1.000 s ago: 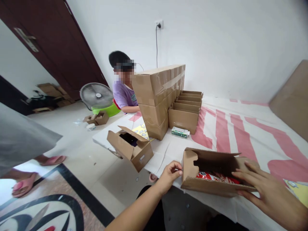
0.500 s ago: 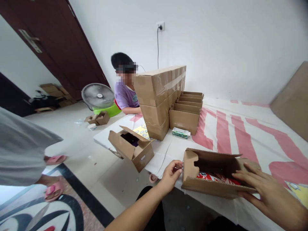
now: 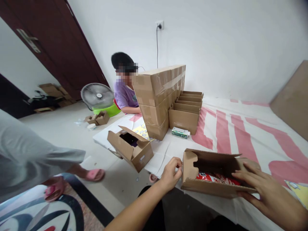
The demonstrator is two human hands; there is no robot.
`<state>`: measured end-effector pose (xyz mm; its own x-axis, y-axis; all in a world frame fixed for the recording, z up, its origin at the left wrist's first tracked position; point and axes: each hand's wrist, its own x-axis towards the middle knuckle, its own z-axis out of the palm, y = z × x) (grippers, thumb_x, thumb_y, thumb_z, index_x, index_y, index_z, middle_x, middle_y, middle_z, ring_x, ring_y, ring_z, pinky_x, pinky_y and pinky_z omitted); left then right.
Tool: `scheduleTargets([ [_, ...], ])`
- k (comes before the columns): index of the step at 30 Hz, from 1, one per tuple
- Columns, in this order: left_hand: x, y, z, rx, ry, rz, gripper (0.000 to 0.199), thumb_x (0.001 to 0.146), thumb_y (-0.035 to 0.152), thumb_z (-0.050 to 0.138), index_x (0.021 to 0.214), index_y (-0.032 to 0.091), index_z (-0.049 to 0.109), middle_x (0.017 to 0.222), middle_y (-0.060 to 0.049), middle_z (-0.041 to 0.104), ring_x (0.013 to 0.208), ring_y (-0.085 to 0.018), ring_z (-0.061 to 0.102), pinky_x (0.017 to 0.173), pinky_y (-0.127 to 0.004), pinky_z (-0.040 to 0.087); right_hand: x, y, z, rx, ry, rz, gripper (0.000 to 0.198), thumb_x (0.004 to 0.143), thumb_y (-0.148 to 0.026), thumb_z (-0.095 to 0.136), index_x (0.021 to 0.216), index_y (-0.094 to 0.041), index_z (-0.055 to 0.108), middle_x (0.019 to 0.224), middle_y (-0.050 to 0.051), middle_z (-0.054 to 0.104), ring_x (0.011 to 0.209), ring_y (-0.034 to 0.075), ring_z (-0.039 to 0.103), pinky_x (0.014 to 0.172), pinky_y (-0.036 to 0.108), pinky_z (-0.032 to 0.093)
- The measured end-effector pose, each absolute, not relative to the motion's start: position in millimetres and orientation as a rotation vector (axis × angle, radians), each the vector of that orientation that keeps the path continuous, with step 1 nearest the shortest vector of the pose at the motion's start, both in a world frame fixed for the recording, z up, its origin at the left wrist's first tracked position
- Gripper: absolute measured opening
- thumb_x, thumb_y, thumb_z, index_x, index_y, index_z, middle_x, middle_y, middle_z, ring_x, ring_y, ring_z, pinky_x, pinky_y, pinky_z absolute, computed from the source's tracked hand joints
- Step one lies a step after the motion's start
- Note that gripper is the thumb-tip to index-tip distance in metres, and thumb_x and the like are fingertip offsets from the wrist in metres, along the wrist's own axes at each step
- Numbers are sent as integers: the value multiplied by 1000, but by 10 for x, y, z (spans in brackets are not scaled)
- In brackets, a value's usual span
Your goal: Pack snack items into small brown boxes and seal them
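An open cardboard box (image 3: 211, 187) lies in front of me at the table's near edge, with red printed packets (image 3: 216, 178) inside. My left hand (image 3: 172, 173) is at the box's left end, fingers curled in and pressed against the end panel; the fingertips are partly hidden. My right hand (image 3: 262, 184) grips the right end, its fingers laid over the end flap and the thumb on the near wall. Left of this box, a second open cardboard box (image 3: 141, 157) sits tilted at the table corner, with something dark inside.
Stacked taped cartons (image 3: 158, 96) stand beyond, beside a row of open boxes (image 3: 184, 120). A green and white tube-shaped pack (image 3: 181, 132) lies before them. Behind the stack sits a person in purple (image 3: 122, 94). Another person in grey (image 3: 31, 157) is at left, near a fan (image 3: 97, 96).
My left fingers have curled in more against the box end. At left, the person in grey has stepped rightward, one pink slipper now further forward. My right hand and the box stay put.
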<state>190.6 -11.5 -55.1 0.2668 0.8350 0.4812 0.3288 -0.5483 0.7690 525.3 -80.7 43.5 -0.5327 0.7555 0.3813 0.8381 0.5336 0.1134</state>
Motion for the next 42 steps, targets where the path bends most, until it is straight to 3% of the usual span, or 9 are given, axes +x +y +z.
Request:
scheduleTargets([
  [10, 1878, -254, -556, 1289, 993, 1251, 8, 65, 13, 57, 68, 18, 52, 84, -5, 63, 80, -17, 58, 74, -27, 44, 5276, -794, 386, -1354, -2464, -345, 37, 79, -41, 63, 113, -27, 66, 120, 10, 69, 113, 38, 61, 75, 53, 62],
  [16, 1868, -292, -638, 1079, 1004, 1253, 14, 73, 26, 57, 69, 19, 45, 72, -1, 62, 60, -12, 56, 61, -25, 44, 5257, -744, 380, -1426, -2391, -313, 40, 78, -40, 64, 114, -23, 64, 118, 12, 69, 113, 37, 62, 79, 52, 61],
  [23, 1928, -185, -647, 1066, 1056, 1294, 35, 60, 18, 72, 92, 21, 60, 99, -5, 65, 85, -17, 62, 70, -26, 48, 5235, -747, 374, -1418, -2369, -261, 40, 79, -40, 64, 115, -24, 62, 111, 11, 72, 108, 35, 65, 78, 51, 59],
  [27, 1968, -152, -601, 1082, 1068, 1313, 15, 64, 20, 72, 74, 18, 62, 87, -4, 66, 84, -17, 60, 75, -26, 46, 5256, -773, 362, -1435, -2363, -238, 40, 79, -39, 63, 115, -23, 62, 112, 10, 71, 109, 35, 64, 79, 51, 58],
  [32, 1914, -197, -571, 1011, 1060, 1338, 18, 72, 28, 68, 73, 19, 53, 78, -2, 64, 74, -15, 61, 70, -26, 47, 5255, -762, 329, -1469, -2325, -230, 42, 81, -46, 61, 116, -22, 63, 112, 11, 72, 108, 34, 65, 82, 51, 56],
  [36, 1885, -158, -572, 982, 1046, 1342, 24, 69, 26, 70, 82, 20, 50, 93, -3, 65, 84, -15, 64, 75, -28, 48, 5211, -709, 310, -1479, -2300, -236, 41, 83, -49, 59, 114, -23, 63, 110, 10, 72, 108, 34, 65, 86, 52, 52],
  [39, 1956, -83, -575, 990, 997, 1345, 47, 62, 23, 76, 100, 23, 48, 112, -7, 63, 99, -18, 64, 86, -32, 47, 5203, -680, 298, -1494, -2308, -206, 42, 83, -50, 58, 115, -24, 63, 111, 9, 72, 110, 33, 64, 87, 51, 52],
  [42, 2047, -42, -593, 1028, 970, 1353, 61, 64, 21, 75, 115, 25, 41, 93, -2, 66, 92, -17, 65, 85, -32, 48, 5225, -679, 281, -1512, -2309, -188, 43, 83, -51, 58, 115, -23, 64, 112, 9, 72, 111, 33, 63, 87, 51, 52],
])
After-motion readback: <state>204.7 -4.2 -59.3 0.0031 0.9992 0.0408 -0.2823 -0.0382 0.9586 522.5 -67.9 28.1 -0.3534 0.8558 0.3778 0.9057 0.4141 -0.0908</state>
